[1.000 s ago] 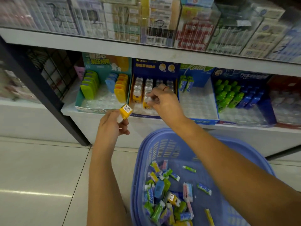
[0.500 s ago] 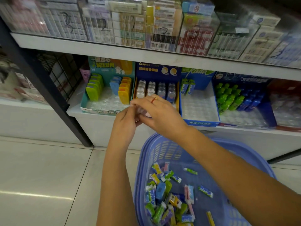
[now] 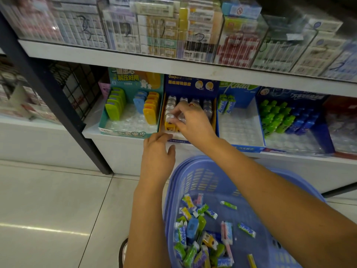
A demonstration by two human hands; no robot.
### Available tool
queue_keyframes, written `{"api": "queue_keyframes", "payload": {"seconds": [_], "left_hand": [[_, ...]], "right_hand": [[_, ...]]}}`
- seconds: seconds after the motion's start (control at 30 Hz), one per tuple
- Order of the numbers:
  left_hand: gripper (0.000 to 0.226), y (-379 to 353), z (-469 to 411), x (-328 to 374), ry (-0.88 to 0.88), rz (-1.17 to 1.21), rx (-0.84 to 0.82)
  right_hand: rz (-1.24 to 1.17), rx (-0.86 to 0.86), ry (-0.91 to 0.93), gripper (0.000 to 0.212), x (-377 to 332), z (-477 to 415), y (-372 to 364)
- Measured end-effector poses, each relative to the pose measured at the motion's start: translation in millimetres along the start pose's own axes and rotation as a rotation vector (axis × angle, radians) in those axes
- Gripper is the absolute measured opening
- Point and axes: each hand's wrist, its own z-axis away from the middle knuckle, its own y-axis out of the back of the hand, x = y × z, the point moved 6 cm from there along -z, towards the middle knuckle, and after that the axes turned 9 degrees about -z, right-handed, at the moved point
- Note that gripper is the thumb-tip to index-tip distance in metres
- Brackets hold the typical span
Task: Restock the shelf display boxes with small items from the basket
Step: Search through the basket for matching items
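Item [image 3: 170, 127], yellow-based, clear-domed, sits pinched in right hand [image 3: 191, 122].

One wide-angle camera on the person's head looks forward and steeply down, close to a low shelf [image 3: 93, 126]. Display boxes [image 3: 191, 84] cross the middle of the frame, bowed by the lens; the basket [image 3: 199, 180] fills the lower right, floor tiles [image 3: 48, 209] the lower left, both forearms [image 3: 146, 219] entering from the bottom edge.

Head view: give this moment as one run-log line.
right hand: pinches yellow item in dark blue box | left hand: fingers relaxed, near box front
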Motion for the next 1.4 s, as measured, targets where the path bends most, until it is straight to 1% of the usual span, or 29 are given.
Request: {"api": "queue_keyframes", "payload": {"seconds": [0.17, 0.27, 0.37, 0.47, 0.5, 0.57, 0.63, 0.67, 0.7, 0.73, 0.77, 0.8, 0.83, 0.87, 0.93, 0.97, 1.0, 1.1, 1.17, 1.23, 1.27, 1.3, 1.33, 1.37, 1.4], "left_hand": [[0.030, 1, -3, -4, -0.016, 0.090, 0.009], [0.028, 3, -5, -7, -0.029, 0.136, 0.012], [0.025, 5, -6, -9, -0.044, 0.152, 0.012], [0.023, 14, -6, -5, -0.055, 0.135, 0.042], [0.021, 18, -5, -1, -0.067, 0.133, 0.058], [0.018, 24, -4, 12, -0.095, 0.156, 0.046], [0.023, 16, -3, 24, -0.084, 0.191, -0.062], [0.027, 6, 0, 30, -0.071, 0.179, -0.139], [0.029, -8, 3, 35, -0.062, 0.136, -0.235], [0.028, -26, 8, 40, -0.062, 0.067, -0.357], [0.026, -48, 16, 44, -0.068, -0.019, -0.501], [0.023, -72, 28, 48, -0.082, -0.109, -0.648], [0.021, -96, 43, 50, -0.109, -0.194, -0.782], [0.020, -118, 60, 52, -0.141, -0.269, -0.894], [0.018, -160, 97, 49, -0.203, -0.392, -1.069], [0.020, -178, 115, 44, -0.242, -0.458, -1.142], [0.023, -195, 133, 38, -0.282, -0.526, -1.206], [0.028, -229, 175, 21, -0.391, -0.664, -1.338], [0.029, -238, 190, 17, -0.427, -0.714, -1.386], [0.038, -242, 198, 19, -0.465, -0.749, -1.399], [0.044, -244, 200, 21, -0.470, -0.743, -1.398], [0.049, -247, 203, 23, -0.466, -0.731, -1.394], [0.052, -248, 205, 24, -0.459, -0.728, -1.390], [0.055, -248, 207, 23, -0.449, -0.724, -1.384], [0.056, -248, 208, 22, -0.429, -0.720, -1.384]], "right_hand": [[-0.023, 0.118, -0.023, 0.019, 5, 4, -6], [0.057, 0.130, 0.012, 0.019, 3, 4, -10], [0.151, 0.098, 0.043, 0.020, -2, 0, -10], [0.254, -0.009, 0.052, 0.024, -7, -5, -6], [0.242, -0.034, 0.057, 0.026, -8, -3, -2], [0.115, -0.025, 0.066, 0.027, -8, 14, 14], [-0.026, 0.010, 0.029, 0.018, 5, 47, 30], [-0.070, 0.002, -0.023, 0.014, 18, 68, 35], [-0.100, -0.041, -0.109, 0.012, 35, 89, 36], [-0.109, -0.141, -0.226, 0.012, 55, 113, 32], [-0.091, -0.305, -0.349, 0.011, 75, 139, 21], [-0.055, -0.519, -0.459, 0.012, 92, 168, 6], [-0.041, -0.740, -0.551, 0.016, 105, 201, -10], [-0.057, -0.930, -0.604, 0.018, 113, 232, -25], [-0.096, -1.201, -0.631, 0.023, 120, 283, -49], [-0.081, -1.297, -0.644, 0.027, 124, 305, -59], [-0.049, -1.350, -0.660, 0.029, 129, 321, -67], [0.111, -1.376, -0.634, 0.028, 142, 349, -85], [0.140, -1.335, -0.653, 0.027, 151, 356, -93], [0.043, -1.274, -0.747, 0.019, 159, 360, -97], [-0.021, -1.258, -0.795, 0.010, 162, 364, -98], [-0.084, -1.248, -0.853, 0.010, 165, 368, -98], [-0.144, -1.239, -0.900, 0.020, 169, 373, -100], [-0.178, -1.237, -0.925, 0.025, 169, 378, -102], [-0.202, -1.230, -0.937, 0.025, 168, 381, -104]]}}
